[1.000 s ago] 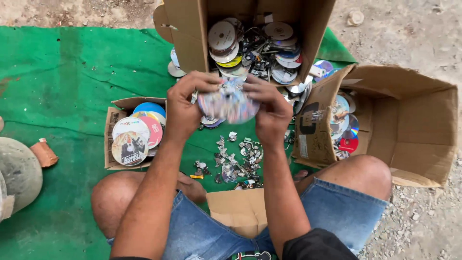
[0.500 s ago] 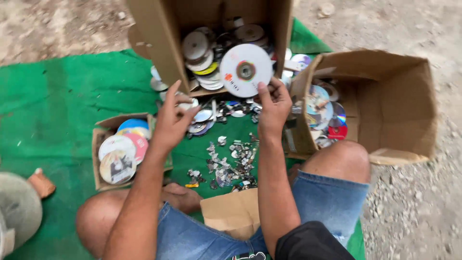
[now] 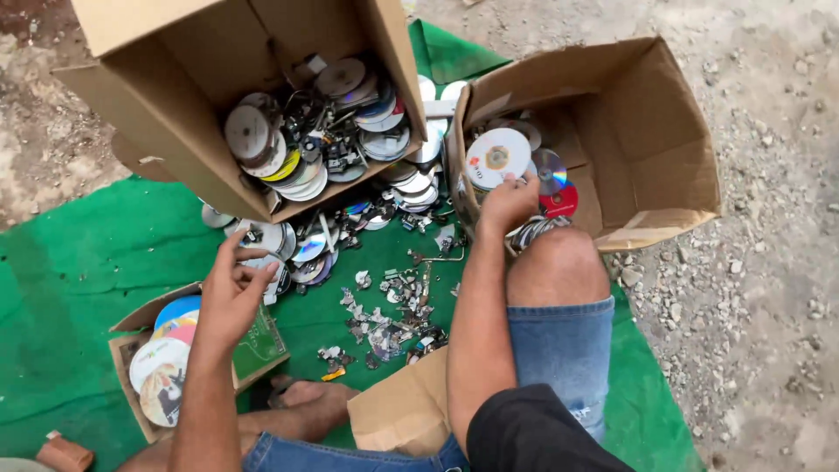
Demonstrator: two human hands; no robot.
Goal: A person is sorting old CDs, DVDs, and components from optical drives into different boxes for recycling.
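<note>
Far left of the frame: a small low cardboard box (image 3: 131, 350) on the green mat (image 3: 79, 262), stacked with printed discs, its rim close to the left forearm, so likely to tip or spill at a careless sweep of that arm. Just right of it, the left hand (image 3: 229, 297), fingers spread wide and holding nothing, hovering over a loose heap of discs (image 3: 288, 249) spilled from the mouth of the big tilted carton (image 3: 262, 105) at upper centre; sharp edges there, a possible cut for bare fingertips. Below centre, a scatter of broken disc shards (image 3: 384, 319) on the mat, near a bare foot (image 3: 306, 402) at lower middle — a real risk of a splinter at any shift of weight. Further right, the right hand (image 3: 509, 203), fingers curled at the edge of a white disc (image 3: 496, 157) with an orange hub, inside the open carton (image 3: 647, 131) at upper right; whether gripped or merely touched, cannot tell. Light contact perhaps, so the disc apt to slide down among the others or crack against the box wall.
</note>
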